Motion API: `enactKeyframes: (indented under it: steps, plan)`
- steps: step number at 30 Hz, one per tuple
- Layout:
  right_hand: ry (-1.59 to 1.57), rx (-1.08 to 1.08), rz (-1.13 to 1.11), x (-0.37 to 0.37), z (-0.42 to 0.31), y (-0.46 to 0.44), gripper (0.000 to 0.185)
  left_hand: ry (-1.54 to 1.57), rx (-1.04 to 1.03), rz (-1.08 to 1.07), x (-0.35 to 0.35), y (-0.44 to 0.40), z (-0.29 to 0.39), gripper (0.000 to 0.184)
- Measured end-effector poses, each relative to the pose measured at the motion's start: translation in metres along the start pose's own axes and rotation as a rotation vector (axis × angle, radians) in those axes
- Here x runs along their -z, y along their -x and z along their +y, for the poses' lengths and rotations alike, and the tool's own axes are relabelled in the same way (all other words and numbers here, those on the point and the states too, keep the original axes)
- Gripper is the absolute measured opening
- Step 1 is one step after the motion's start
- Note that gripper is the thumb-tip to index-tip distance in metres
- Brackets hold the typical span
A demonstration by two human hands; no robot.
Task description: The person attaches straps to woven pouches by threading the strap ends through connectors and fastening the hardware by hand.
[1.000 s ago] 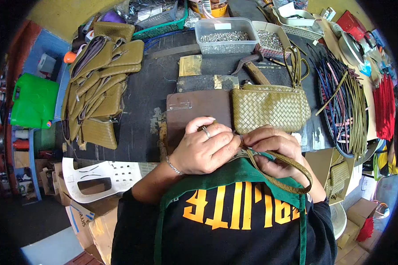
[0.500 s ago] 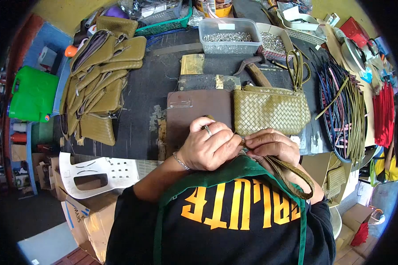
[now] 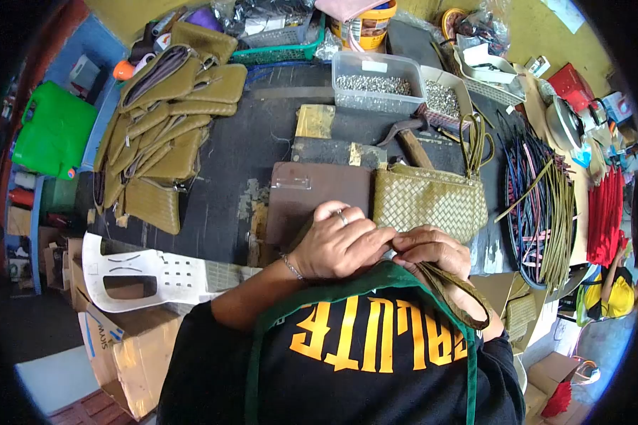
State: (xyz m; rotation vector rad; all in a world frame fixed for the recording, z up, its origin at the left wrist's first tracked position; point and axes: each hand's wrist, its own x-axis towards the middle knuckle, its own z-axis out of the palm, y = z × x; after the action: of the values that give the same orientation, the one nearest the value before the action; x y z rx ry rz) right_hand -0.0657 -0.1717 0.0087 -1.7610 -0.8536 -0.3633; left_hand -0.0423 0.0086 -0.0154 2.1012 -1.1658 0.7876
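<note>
My left hand (image 3: 339, 242), with a ring and a bracelet, is closed in a pinch in front of my chest. What its fingers hold is hidden. Fingertips nearly meeting it, my right hand (image 3: 434, 249) is closed on a narrow olive strap (image 3: 477, 306), which loops down over the wrist. Just beyond the hands lies an olive woven pouch (image 3: 430, 202) with a wrist loop (image 3: 476, 149) at its upper right. A brown board (image 3: 320, 195) is beside it, partly covered by my left hand.
Olive pouches (image 3: 166, 131) are heaped at the left of the dark table (image 3: 262, 134). Two bins of metal pieces (image 3: 379, 85) (image 3: 443, 98) stand at the back, with a hammer (image 3: 412, 145) before them. Bundled strips (image 3: 546, 205) lie right. A white chair (image 3: 184, 276) is near my left elbow.
The view has shifted slightly, so the table's far side shows more. Both hands stay together at my chest, and the strap still hangs from the right one.
</note>
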Motion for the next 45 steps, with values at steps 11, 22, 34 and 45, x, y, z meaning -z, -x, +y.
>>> enactKeyframes:
  steps: [11, 22, 34, 45]
  plan:
    - [-0.046, -0.141, -0.392, 0.027, -0.013, -0.025, 0.017, 0.067, 0.053, -0.172, 0.003, 0.003, 0.001, 0.017]
    - [0.691, -0.504, -0.308, 0.050, 0.245, -0.154, 0.020, 0.196, 0.102, -0.206, 0.017, 0.013, -0.015, 0.020]
    - [1.266, -0.250, -1.030, 0.028, 0.347, -0.156, 0.027, 0.236, 0.086, -0.021, 0.006, 0.010, -0.026, 0.016]
    - [0.848, -0.418, -0.289, 0.035, 0.279, -0.160, 0.020, 0.135, 0.015, -0.186, 0.011, 0.010, -0.024, 0.022]
